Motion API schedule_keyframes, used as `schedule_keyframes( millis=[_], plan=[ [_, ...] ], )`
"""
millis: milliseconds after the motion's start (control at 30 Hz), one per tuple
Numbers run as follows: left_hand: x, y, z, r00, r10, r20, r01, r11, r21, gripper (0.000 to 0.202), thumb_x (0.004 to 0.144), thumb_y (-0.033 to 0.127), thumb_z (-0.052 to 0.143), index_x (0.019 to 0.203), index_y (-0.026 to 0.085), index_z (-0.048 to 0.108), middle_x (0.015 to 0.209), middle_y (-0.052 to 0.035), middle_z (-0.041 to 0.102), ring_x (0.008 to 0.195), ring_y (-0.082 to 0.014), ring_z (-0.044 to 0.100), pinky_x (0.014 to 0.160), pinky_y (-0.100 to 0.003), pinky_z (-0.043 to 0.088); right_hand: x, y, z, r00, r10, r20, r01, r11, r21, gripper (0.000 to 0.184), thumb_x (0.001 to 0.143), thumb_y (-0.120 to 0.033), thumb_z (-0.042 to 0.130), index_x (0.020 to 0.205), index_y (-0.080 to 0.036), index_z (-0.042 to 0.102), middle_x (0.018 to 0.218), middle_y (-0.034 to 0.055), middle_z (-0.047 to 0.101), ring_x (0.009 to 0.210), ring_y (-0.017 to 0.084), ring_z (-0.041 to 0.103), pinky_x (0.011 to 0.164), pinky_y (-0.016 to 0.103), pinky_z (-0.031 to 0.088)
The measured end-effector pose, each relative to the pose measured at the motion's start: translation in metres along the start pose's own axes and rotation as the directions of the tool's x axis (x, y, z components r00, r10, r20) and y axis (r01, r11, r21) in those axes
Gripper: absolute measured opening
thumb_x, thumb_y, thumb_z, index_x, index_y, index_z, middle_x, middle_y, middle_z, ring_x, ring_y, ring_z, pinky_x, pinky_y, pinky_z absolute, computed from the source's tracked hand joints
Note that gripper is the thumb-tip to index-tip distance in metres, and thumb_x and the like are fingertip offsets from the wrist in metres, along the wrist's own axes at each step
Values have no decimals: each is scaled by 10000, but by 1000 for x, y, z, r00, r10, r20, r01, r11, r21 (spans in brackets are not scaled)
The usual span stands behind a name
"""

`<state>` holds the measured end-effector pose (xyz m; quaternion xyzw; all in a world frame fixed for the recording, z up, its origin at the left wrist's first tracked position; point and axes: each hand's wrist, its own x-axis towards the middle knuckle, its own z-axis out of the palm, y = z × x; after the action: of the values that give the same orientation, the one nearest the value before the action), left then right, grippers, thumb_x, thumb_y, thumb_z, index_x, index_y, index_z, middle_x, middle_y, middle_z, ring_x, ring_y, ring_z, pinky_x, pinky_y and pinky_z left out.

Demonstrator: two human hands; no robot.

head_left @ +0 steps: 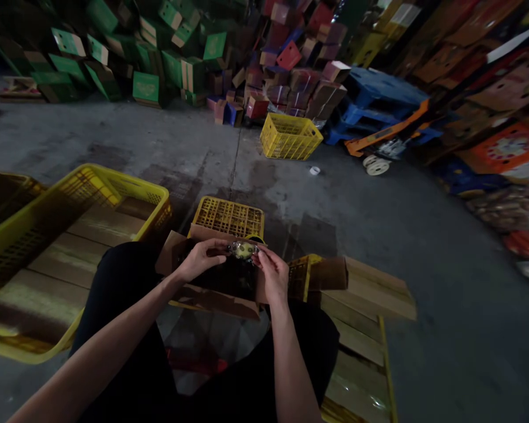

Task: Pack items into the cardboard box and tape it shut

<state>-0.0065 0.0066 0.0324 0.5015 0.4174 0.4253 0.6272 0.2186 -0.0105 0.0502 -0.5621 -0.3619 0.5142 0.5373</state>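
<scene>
My left hand (205, 257) and my right hand (272, 271) pinch opposite ends of a small clear-wrapped yellowish item (243, 251). Its plastic is shiny and shows dark spots; what is inside I cannot make out. It hangs just above an open cardboard box (220, 301) between my knees, whose flaps stand outward. Dark contents or lining fill the box, too dim to tell. Behind the box, an upturned-looking yellow plastic crate (231, 216) shows its grid surface.
On my left, a large yellow crate (147, 191) holds several flat cardboard boxes (77, 257). Closed boxes (357, 341) lie in another crate on my right. Farther off stand a yellow crate (290, 138), blue pallets (379, 94), an orange pallet jack (388, 132) and piled green cartons (146, 88).
</scene>
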Motion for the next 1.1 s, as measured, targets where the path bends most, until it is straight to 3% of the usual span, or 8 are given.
schedule_keyframes(
  millis=[167, 300, 467, 633, 767, 867, 1000, 1100],
  plan=[
    [1, 1, 0, 991, 79, -109, -54, 976, 213, 361, 783, 403, 789, 1070, 184, 774, 1048, -75, 774, 984, -260, 710, 916, -350, 530, -2, -1, 2, 1000, -7, 19, 8, 995, -100, 388, 752, -540, 779, 960, -214, 774, 788, 29, 743, 726, 219, 689, 720, 350, 577],
    [0, 5, 1, 987, 95, -129, -61, 967, 249, 281, 799, 438, 760, 887, 171, 770, 873, -39, 760, 838, -213, 686, 782, -287, 512, 0, 0, 0, 998, -66, 0, 64, 965, -256, 375, 784, -576, 732, 709, -210, 702, 565, -24, 576, 579, 157, 540, 586, 275, 456],
    [-2, 13, 0, 987, 17, -158, 16, 979, 203, 334, 782, 479, 759, 843, 151, 730, 811, -20, 719, 773, -178, 648, 730, -261, 482, 4, 7, 0, 999, -40, 13, 42, 988, -149, 398, 764, -547, 741, 606, -213, 594, 539, -54, 467, 569, 126, 445, 578, 253, 366],
    [-4, 18, -7, 1000, 19, -9, -16, 975, 223, 443, 794, 472, 770, 1109, 170, 696, 1040, -61, 728, 941, -215, 668, 839, -304, 508, 1, 12, 3, 982, 29, 187, -10, 995, -100, 369, 792, -512, 727, 633, -216, 575, 593, -52, 482, 603, 126, 463, 594, 239, 366],
    [-5, 10, -8, 965, 4, 263, -93, 940, 328, 689, 718, 432, 845, 1333, 209, 630, 1296, -91, 683, 1195, -292, 626, 1003, -374, 479, -4, 17, 11, 974, 13, 226, 41, 972, -230, 357, 821, -511, 700, 658, -213, 591, 619, -46, 518, 616, 125, 478, 588, 230, 364],
    [-5, 2, -7, 930, -60, 363, -142, 852, 504, 585, 772, 389, 788, 1310, 209, 651, 1276, -72, 706, 1186, -291, 643, 1016, -362, 470, -3, 19, 13, 965, 41, 260, 29, 965, -261, 333, 819, -537, 691, 749, -213, 660, 665, -27, 600, 649, 146, 556, 622, 240, 437],
    [-5, -5, -8, 956, -89, 278, -173, 595, 785, 523, 773, 262, 709, 1286, 202, 624, 1279, -91, 691, 1163, -288, 651, 983, -339, 473, 7, 15, -3, 992, 8, 128, 21, 975, -222, 381, 850, -556, 641, 1044, -231, 689, 824, 18, 703, 737, 193, 677, 677, 292, 545],
    [-7, -9, -8, 963, -144, 226, -149, 412, 899, 459, 755, 218, 661, 1210, 183, 614, 1162, -108, 711, 1054, -292, 682, 900, -345, 496, 13, 15, -18, 998, -35, 57, 54, 920, -388, 333, 905, -516, 572, 1045, -230, 670, 904, 52, 722, 731, 204, 710, 629, 295, 560]
  ],
)
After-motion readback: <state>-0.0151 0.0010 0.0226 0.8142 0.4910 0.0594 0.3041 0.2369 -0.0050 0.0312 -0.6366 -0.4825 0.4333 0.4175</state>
